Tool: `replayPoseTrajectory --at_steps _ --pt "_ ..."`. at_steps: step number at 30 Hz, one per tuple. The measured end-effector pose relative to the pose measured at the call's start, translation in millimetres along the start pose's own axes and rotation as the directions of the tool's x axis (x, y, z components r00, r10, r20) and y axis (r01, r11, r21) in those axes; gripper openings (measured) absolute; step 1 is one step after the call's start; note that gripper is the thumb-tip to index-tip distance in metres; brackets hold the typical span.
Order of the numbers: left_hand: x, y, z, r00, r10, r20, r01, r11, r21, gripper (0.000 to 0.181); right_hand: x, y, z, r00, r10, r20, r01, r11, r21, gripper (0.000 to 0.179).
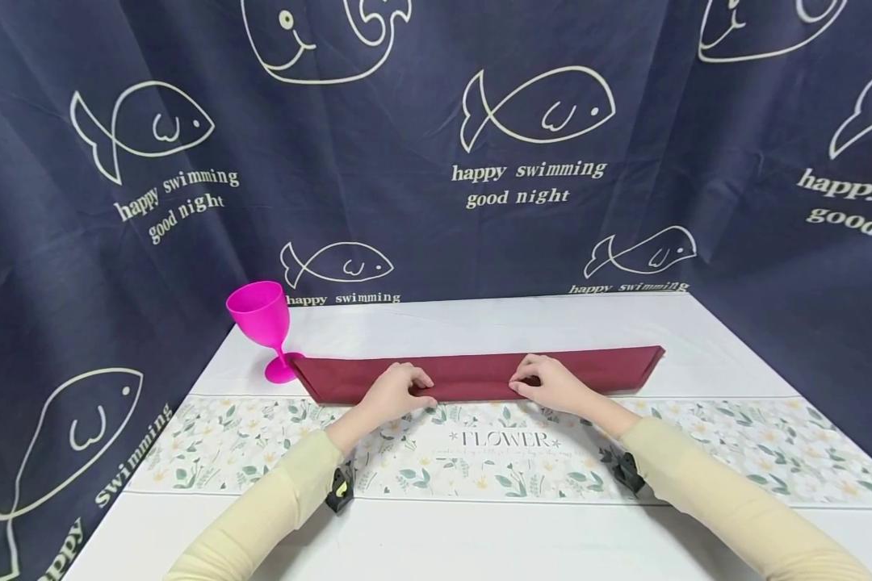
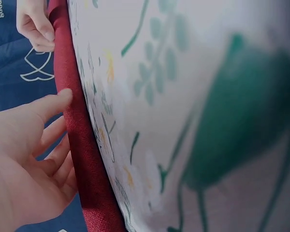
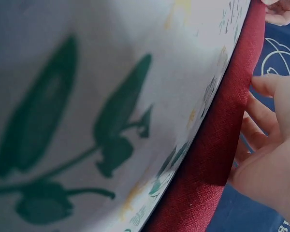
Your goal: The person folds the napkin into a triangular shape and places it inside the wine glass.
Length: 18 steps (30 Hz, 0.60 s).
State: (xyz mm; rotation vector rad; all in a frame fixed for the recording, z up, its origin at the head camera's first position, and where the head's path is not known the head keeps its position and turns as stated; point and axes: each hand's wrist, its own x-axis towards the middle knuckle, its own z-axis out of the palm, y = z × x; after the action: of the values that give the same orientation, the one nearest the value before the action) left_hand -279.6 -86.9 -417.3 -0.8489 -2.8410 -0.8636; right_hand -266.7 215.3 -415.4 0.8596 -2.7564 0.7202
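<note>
A dark red cloth [image 1: 472, 375], folded into a long flat strip with slanted ends, lies across the table. My left hand [image 1: 396, 391] rests on it left of the middle. In the left wrist view the thumb [image 2: 63, 96] touches the strip's edge, apart from the loosely bent fingers [image 2: 58, 157]. Right of the middle, my right hand [image 1: 552, 383] touches the cloth with thumb and fingertips. The right wrist view shows that thumb [image 3: 263, 84] against the red edge, with relaxed fingers [image 3: 253, 130] beside it. Some fingertips are hidden.
A magenta goblet [image 1: 262, 315] stands upright at the back left, its foot close to the cloth's left end. A floral runner [image 1: 262, 452] crosses the white table [image 1: 494, 319]. Dark blue curtains with fish drawings [image 1: 407, 186] enclose the back and sides.
</note>
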Motion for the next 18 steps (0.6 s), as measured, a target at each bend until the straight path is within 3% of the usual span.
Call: replayPoseTrajectory --at_steps 9,18 --pt "-2.3 0.2 0.1 0.999 0.039 0.006 -0.040 0.997 0.071 0.023 -0.3 0.2 1.2 1.000 0.010 0.027 -0.009 1.000 -0.018 0.030" --pt "-1.4 -0.3 0.3 1.000 0.014 -0.022 -0.012 0.994 0.109 0.021 -0.9 1.2 1.4 0.998 0.037 0.048 -0.034 0.997 -0.067 0.028"
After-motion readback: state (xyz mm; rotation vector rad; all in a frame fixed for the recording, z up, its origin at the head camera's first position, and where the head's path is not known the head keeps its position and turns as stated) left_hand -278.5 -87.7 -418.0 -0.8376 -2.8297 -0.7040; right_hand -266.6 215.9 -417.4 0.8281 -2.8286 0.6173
